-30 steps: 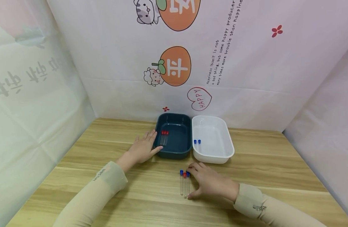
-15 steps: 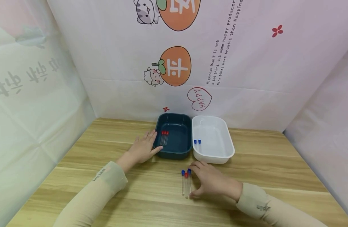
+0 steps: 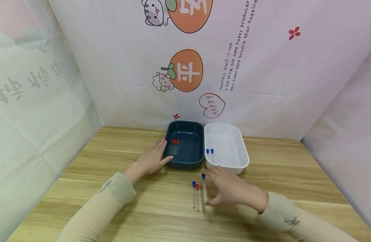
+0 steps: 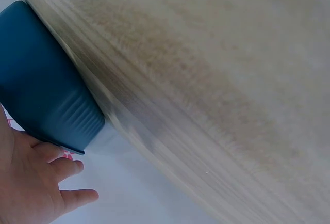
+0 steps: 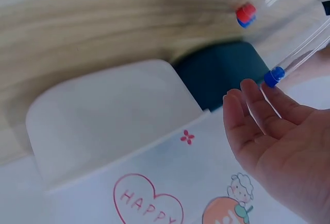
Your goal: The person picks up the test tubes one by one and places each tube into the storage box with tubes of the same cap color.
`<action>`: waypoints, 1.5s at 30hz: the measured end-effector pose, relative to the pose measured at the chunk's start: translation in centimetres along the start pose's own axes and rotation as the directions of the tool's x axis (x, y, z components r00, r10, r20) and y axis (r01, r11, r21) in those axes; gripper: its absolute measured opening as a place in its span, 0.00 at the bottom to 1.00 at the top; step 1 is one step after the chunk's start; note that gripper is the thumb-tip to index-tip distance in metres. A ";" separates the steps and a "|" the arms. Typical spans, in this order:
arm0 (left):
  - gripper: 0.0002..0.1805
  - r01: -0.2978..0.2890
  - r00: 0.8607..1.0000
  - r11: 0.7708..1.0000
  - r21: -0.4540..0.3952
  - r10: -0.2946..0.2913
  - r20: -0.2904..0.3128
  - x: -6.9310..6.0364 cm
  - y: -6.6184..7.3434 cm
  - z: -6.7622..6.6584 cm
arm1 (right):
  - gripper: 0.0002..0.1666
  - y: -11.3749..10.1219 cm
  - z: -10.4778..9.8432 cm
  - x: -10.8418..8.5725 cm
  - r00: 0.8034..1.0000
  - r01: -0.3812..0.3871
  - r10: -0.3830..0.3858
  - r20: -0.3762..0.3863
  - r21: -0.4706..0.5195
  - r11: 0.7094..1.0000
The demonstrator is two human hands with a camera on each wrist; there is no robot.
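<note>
My right hand [image 3: 230,188] pinches a clear test tube with a blue cap [image 3: 204,188] lengthwise, fingertips at the cap and thumb at the bottom end. In the right wrist view, the blue cap [image 5: 275,76] touches a fingertip. Just left of it, a blue-capped test tube [image 3: 194,196] and a red-capped test tube [image 3: 197,199] lie side by side on the table. My left hand [image 3: 149,159] rests with extended fingers against the left side of the dark teal tray [image 3: 185,165]. Several red-capped tubes [image 3: 175,147] lie inside that tray.
Touching the teal tray on its right stands a white tray [image 3: 233,141] holding two blue-capped tubes [image 3: 210,152]. Both trays sit near the back of the wooden table [image 3: 282,174], before a printed white cloth [image 3: 258,111]. Cloth also hangs at both sides.
My right hand has taken hold of the right-hand blue-capped tube and moved it right and slightly toward the trays, away from the other two tubes. My left hand stays put.
</note>
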State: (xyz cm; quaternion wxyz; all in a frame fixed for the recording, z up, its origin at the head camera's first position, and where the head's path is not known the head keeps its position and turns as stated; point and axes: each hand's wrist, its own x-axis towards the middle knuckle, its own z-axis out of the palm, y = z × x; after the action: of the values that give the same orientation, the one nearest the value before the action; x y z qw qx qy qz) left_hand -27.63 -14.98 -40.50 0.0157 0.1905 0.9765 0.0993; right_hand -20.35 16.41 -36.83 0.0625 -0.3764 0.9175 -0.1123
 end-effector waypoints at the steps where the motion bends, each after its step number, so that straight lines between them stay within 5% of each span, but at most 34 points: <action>1: 0.46 0.000 1.000 1.000 0.001 0.000 0.000 0.0 0.0 0.0 | 0.56 -0.1 -0.2 -0.1 1.000 0.001 -0.001 -0.001 -0.001 1.000; 23: 0.47 0.005 1.000 1.000 -0.005 -0.005 0.017 0.0 -0.2 0.2 | 0.54 0.9 -2.8 -0.6 0.992 -0.048 0.039 -0.117 -0.075 0.996; 45: 0.47 0.006 1.000 1.000 0.000 -0.006 0.018 0.1 -0.2 0.1 | 0.51 5.4 -4.9 0.2 0.970 -0.084 0.079 -0.232 -0.015 0.996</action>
State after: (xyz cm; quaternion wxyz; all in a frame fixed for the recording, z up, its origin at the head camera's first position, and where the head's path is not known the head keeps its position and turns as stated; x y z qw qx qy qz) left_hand -27.75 -15.08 -40.61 0.0247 0.1885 0.9769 0.0976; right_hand -25.10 20.78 -33.50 -0.0446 -0.3235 0.9346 -0.1413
